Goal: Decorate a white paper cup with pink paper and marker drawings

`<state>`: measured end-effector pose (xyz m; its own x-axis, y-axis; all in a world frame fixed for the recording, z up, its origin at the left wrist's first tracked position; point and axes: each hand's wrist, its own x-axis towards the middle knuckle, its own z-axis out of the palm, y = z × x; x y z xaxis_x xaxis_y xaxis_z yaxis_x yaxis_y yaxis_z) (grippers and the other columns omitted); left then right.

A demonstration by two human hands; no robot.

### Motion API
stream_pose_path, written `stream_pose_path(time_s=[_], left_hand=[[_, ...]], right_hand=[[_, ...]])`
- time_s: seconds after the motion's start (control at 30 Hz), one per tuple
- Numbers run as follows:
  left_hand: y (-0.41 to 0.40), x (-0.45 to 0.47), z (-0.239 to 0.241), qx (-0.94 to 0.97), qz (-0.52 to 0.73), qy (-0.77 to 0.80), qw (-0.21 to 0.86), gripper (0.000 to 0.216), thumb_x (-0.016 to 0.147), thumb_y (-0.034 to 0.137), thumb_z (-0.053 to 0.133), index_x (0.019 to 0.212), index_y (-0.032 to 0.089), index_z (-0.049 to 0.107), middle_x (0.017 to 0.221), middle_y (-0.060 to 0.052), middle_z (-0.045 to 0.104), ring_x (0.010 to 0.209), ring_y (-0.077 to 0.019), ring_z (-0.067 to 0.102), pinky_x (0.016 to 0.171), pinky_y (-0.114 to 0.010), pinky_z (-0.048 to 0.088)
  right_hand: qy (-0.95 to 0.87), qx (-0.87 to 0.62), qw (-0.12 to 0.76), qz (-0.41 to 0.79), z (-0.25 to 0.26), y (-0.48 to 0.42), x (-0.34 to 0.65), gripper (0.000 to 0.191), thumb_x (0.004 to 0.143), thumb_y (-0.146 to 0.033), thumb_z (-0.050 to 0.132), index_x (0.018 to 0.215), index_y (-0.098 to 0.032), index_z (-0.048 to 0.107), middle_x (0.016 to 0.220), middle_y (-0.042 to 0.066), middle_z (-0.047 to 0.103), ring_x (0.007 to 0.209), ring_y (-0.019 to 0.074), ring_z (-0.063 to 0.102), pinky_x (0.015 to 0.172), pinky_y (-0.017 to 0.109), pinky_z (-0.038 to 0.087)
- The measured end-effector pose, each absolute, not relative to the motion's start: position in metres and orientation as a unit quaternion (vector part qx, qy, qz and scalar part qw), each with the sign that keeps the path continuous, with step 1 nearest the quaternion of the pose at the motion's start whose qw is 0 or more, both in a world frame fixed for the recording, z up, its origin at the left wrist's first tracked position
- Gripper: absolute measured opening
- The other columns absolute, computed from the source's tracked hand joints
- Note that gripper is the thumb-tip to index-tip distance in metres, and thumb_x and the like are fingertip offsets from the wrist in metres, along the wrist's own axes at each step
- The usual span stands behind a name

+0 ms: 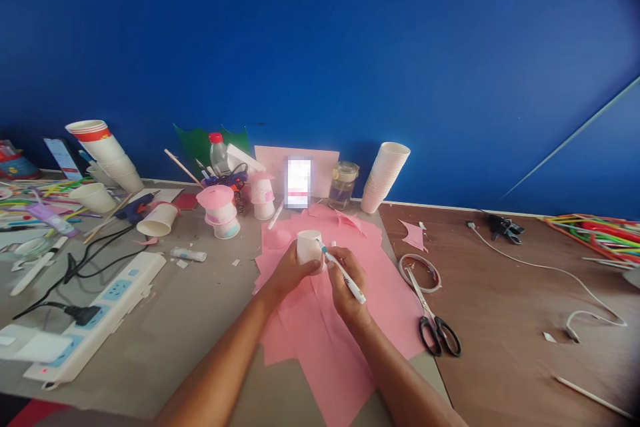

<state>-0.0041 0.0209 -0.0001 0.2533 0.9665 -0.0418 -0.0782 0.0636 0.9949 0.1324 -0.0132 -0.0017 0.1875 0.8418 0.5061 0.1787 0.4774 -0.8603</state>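
My left hand (289,270) is wrapped around a small white paper cup (308,245), held on its side over a large pink paper sheet (320,333). My right hand (345,280) grips a white pen with a teal tip (345,275); the tip touches the cup's side. A small pink round cap (278,238) lies on the sheet just left of the cup.
Black-handled scissors (434,320) and a tape roll (420,271) lie right of the sheet. A stack of white cups (384,177), a jar (343,184), a lit phone (299,182) and pink-topped cups (219,210) stand behind. A power strip (95,310) and cables lie left; coloured straws (600,233) far right.
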Motion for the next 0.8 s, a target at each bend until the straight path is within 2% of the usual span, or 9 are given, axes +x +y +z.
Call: stream_pose_path(time_s=[0.17,0.47,0.8], left_hand=[[0.0198,-0.0045,0.0005,0.511,0.448,0.421,0.601,0.055,0.065,0.042,0.079,0.110,0.018,0.058,0.103,-0.007,0.063,0.098,-0.0227,0.058,0.085,-0.035,0.048],[0.0200,-0.0061,0.0004,0.527,0.446,0.390,0.609,0.047,0.072,0.037,0.075,0.113,0.018,0.061,0.109,-0.007,0.065,0.102,-0.0231,0.059,0.089,-0.034,0.047],[0.0223,-0.0074,-0.0051,0.474,0.470,0.378,0.641,0.051,0.070,0.037,0.078,0.112,0.018,0.058,0.108,-0.008,0.066,0.105,-0.0256,0.059,0.090,-0.037,0.046]], right_hand=[[-0.560,-0.440,0.646,0.274,0.0002,-0.0112,0.1325,0.017,0.082,-0.021,0.050,0.092,-0.020,0.063,0.079,0.003,0.067,0.072,0.0179,0.064,0.066,0.031,0.053],[-0.540,-0.433,0.657,0.300,0.0046,-0.0111,0.1328,0.015,0.082,-0.021,0.050,0.089,-0.020,0.064,0.082,0.003,0.067,0.075,0.0179,0.064,0.067,0.031,0.053],[-0.541,-0.446,0.640,0.314,0.0014,-0.0119,0.1342,0.014,0.081,-0.023,0.052,0.088,-0.019,0.064,0.079,0.004,0.067,0.072,0.0179,0.062,0.065,0.031,0.050]])
